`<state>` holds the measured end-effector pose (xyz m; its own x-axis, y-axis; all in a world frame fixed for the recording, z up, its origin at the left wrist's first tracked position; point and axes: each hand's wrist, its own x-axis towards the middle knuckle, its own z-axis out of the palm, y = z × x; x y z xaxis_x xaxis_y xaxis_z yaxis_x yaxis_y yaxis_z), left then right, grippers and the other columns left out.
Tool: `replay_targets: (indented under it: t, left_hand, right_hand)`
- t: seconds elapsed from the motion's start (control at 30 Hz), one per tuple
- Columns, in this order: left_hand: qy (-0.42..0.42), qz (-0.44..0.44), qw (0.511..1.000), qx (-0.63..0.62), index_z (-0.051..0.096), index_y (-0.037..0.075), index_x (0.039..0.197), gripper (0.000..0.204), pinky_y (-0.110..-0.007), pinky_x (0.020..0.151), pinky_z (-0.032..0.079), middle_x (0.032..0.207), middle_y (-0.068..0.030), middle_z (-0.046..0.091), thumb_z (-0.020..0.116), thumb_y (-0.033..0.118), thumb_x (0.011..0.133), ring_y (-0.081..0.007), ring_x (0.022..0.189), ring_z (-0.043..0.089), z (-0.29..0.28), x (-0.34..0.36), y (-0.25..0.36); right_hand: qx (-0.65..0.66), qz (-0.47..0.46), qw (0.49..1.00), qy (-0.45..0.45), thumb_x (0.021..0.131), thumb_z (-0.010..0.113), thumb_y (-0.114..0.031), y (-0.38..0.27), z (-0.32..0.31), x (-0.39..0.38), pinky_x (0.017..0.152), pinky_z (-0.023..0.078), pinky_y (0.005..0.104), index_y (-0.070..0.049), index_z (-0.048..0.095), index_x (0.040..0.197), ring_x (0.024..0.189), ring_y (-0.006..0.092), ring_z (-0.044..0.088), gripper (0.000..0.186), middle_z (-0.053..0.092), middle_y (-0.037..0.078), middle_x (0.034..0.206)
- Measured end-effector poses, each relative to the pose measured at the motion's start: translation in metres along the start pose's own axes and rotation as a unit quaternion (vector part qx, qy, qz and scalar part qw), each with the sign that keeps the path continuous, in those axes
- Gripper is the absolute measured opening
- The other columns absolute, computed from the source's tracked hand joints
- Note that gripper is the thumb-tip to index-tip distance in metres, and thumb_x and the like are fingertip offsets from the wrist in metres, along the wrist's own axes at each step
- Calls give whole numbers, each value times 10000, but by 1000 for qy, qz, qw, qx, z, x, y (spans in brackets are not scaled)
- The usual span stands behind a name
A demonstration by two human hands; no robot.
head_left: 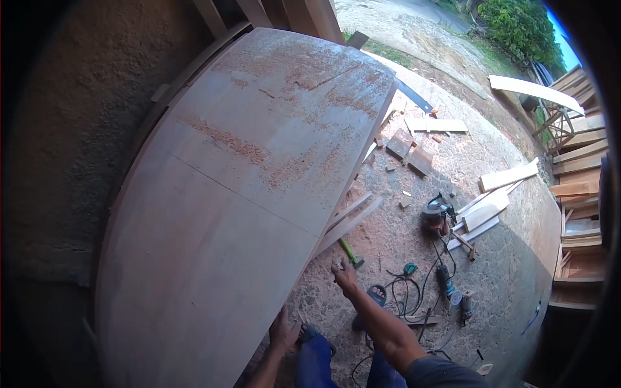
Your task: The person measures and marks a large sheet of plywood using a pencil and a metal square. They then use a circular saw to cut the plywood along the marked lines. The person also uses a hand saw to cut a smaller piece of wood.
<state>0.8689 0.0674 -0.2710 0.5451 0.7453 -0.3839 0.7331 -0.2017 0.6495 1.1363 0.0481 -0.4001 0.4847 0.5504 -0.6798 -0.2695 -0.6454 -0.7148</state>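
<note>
A large pale wooden panel [213, 239] lies raised in front of me, running from the lower left to the top, with reddish-brown shavings [239, 149] strewn over its far half. My left hand [283, 333] is at the panel's right edge, its fingers stretched up along the side and the thumb apart. To the right of the panel, my right hand [345, 278] hovers over the floor with curled fingers; anything in them is too small to make out. Just beyond it a hammer [349, 252] with a green handle lies on the floor. Narrow wood strips [349, 223] stick out from under the panel.
A circular saw [438, 215], an angle grinder [446, 281], a green tape measure [410, 268] and tangled cords [404, 297] lie on the sawdust-covered floor. Boards [485, 210] and offcuts [409, 152] are scattered about. A handsaw [414, 96] juts past the panel's far right corner. A rough wall [52, 161] borders the left.
</note>
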Motion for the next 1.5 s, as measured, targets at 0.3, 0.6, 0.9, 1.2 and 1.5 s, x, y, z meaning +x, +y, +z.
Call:
replay_targets:
  t: [0.3, 0.6, 0.9, 1.2, 1.5]
  left_hand:
    - [246, 164, 946, 135, 499, 28, 1425, 653, -586, 1150, 290, 1508, -246, 431, 678, 284, 851, -435, 1397, 407, -157, -42, 220]
    - [330, -96, 919, 191, 432, 81, 1496, 715, -577, 1201, 187, 1568, -148, 396, 606, 450, 909, -351, 1480, 295, -217, 59, 232]
    - [344, -91, 920, 165, 457, 95, 1481, 677, -556, 1204, 198, 1571, -115, 402, 582, 467, 929, -321, 1483, 294, -211, 65, 232]
    - [364, -52, 927, 79, 441, 94, 1491, 677, -524, 1179, 273, 1566, -153, 390, 632, 420, 930, -354, 1452, 333, -233, 70, 210]
    - [553, -58, 805, 206, 372, 54, 1505, 832, -513, 1084, 372, 1480, -205, 430, 742, 409, 850, -387, 1367, 402, -437, 160, 79]
  right_hand:
    - [-326, -398, 795, 320, 874, 689, -157, -389, -226, -11, 1015, 455, 470, -6, 319, 1529, 1182, 453, 544, 767, 539, 301, 1285]
    - [-552, -326, 751, 158, 777, 814, -261, -515, -260, 158, 931, 514, 485, -5, 261, 1527, 1125, 440, 614, 966, 527, 282, 1328]
    - [-247, -439, 828, 244, 902, 718, -241, -530, -294, 184, 834, 504, 457, 16, 536, 1249, 907, 365, 659, 469, 677, 199, 1030]
    - [-130, -446, 885, -19, 933, 698, -87, -546, -101, -25, 1009, 455, 354, 59, 479, 1409, 1141, 237, 613, 544, 643, 177, 1272]
    - [-348, -447, 803, -184, 843, 761, -308, -468, 147, -128, 939, 507, 493, 46, 489, 1396, 1094, 458, 621, 710, 632, 298, 1193]
